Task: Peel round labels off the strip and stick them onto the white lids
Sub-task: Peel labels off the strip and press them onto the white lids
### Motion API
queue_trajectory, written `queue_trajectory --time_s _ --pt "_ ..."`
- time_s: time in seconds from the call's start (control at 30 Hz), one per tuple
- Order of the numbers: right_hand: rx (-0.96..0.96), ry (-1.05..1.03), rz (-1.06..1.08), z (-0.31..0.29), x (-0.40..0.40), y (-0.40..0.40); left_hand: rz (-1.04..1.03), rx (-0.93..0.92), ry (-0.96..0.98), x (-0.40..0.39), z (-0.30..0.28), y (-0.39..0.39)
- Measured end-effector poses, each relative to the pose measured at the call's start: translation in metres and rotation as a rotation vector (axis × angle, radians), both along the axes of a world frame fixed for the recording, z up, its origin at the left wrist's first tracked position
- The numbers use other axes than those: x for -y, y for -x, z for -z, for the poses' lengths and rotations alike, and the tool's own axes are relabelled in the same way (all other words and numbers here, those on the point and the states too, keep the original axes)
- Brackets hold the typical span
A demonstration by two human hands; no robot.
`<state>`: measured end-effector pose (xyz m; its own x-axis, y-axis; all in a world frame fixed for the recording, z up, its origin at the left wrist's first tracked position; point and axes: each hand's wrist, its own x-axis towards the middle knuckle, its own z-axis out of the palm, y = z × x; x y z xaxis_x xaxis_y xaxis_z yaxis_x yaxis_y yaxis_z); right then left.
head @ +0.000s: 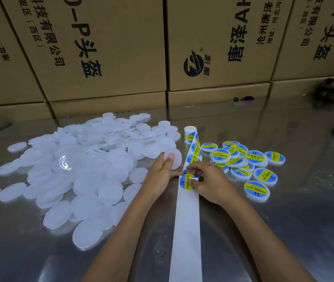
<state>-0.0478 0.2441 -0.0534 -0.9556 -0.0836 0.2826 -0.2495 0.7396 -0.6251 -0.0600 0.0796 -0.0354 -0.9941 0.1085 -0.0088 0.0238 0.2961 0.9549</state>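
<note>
Two hands meet mid-desk point(284, 231). The right hand point(208, 181) pinches a round label point(186, 181) at the strip point(186, 231), its fingers hiding part of the label. The left hand point(163, 171) grips a plain white lid point(174, 158). The strip's long axis runs from the near edge, cut off there, away to the roll point(189, 133). Labelled lids point(256, 191) lie right, plain lids point(84, 169) left.

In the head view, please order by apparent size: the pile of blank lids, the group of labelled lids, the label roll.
1. Pile of blank lids
2. Group of labelled lids
3. Label roll
</note>
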Motion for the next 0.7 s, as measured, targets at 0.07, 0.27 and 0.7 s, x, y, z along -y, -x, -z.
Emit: queue_trajectory --time_s 0.07,0.27,0.7 --pt "-0.008 0.010 0.002 0.000 0.000 0.000 -0.010 0.006 -0.006 0.001 0.001 0.002" --pt "-0.034 0.143 -0.020 -0.004 0.003 -0.006 -0.021 -0.034 0.024 0.000 0.001 0.001" --pt "-0.038 0.944 0.083 -0.026 0.005 -0.008 -0.137 0.037 -0.339 0.006 -0.008 -0.001"
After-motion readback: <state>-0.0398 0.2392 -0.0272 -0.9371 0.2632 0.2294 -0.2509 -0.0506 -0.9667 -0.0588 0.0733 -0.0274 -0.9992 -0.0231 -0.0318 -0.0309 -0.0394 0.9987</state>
